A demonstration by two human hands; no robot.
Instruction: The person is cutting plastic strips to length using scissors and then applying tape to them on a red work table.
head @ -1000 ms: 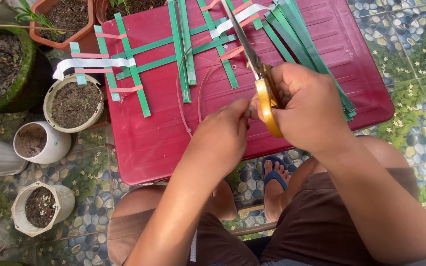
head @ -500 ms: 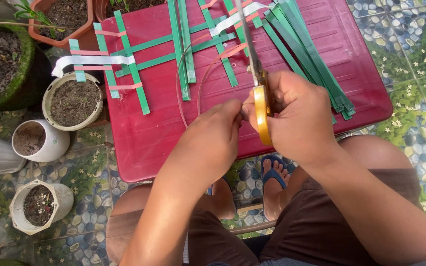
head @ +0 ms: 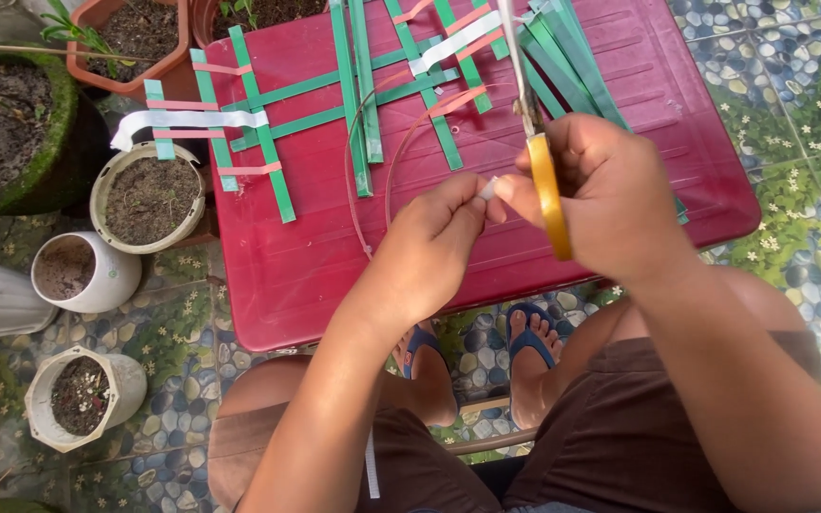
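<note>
Right hand (head: 610,195) grips yellow-handled scissors (head: 536,142), fingers wrapped through the loops. Left hand (head: 439,242) fingers pinch a small white scrap (head: 488,188) above the red worktop (head: 620,85). Keep the scrap taut and near the blades. Scissors' long axis runs near vertical in view, tips pointing away from the body.

Soft even daylight, sharp focus, faint shadows.

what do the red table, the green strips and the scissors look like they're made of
The red table looks like moulded plastic: even colour, soft sheen, rounded rim. The green strips seem to be thin flat plastic strapping or ribbon, stiff and slightly glossy, though coated paper is possible. The scissors in the right hand show grey metal blades and a smooth yellow handle, likely plastic.
</note>
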